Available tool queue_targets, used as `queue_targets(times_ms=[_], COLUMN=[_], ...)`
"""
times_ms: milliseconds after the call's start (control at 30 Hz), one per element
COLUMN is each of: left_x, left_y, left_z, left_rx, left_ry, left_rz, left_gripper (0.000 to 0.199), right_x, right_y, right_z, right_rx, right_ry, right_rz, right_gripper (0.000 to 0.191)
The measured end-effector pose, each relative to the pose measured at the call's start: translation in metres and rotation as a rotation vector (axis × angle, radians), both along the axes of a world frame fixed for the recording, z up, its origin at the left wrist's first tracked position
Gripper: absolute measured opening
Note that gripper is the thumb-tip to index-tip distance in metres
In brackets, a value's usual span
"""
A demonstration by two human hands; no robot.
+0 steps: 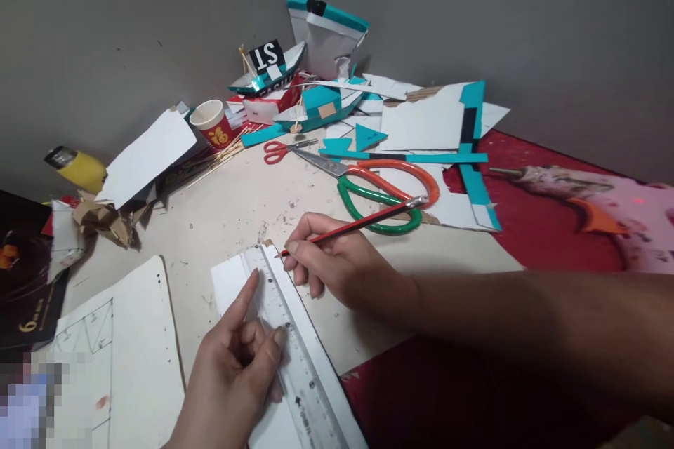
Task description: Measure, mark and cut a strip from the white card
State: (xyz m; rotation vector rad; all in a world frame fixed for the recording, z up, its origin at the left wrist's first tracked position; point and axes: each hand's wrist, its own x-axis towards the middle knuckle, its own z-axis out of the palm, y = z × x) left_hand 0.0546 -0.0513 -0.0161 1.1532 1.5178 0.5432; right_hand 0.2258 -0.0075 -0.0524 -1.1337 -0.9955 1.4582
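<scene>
My right hand grips a red and black pencil, its tip down at the far end of a clear plastic ruler. The ruler lies lengthwise on a strip of white cardboard. My left hand holds the ruler down, with the index finger stretched along it and the thumb pressed on its surface. Beyond my right hand lie large scissors with one orange and one green handle. Small red-handled scissors rest beside their blades.
A drawn-on sheet lies at left. Farther back are a red paper cup, wooden sticks, a cardboard boat, another boat and teal-edged cardboard pieces. A pink glue gun lies at right.
</scene>
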Motion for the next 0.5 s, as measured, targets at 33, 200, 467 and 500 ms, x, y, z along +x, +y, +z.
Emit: queue_targets(times_ms=[33, 200, 467, 500], left_x=[0.000, 0.001, -0.005, -0.006], left_y=[0.000, 0.001, 0.003, 0.004], left_z=[0.000, 0.000, -0.002, -0.003], left_rx=[-0.001, 0.012, 0.008, 0.007], left_ry=[0.002, 0.010, 0.009, -0.003], left_rz=[-0.009, -0.048, -0.142, -0.162], left_gripper=[0.078, 0.076, 0.070, 0.070], right_x=[0.000, 0.000, 0.000, 0.000], right_y=[0.000, 0.000, -0.004, -0.004], right_z=[-0.001, 0.001, 0.010, 0.011], right_rx=[0.004, 0.069, 0.062, 0.060], right_ry=[-0.027, -0.247, -0.361, -0.373], right_rz=[0.002, 0.009, 0.033, 0.040], right_gripper=[0.009, 0.008, 0.007, 0.007])
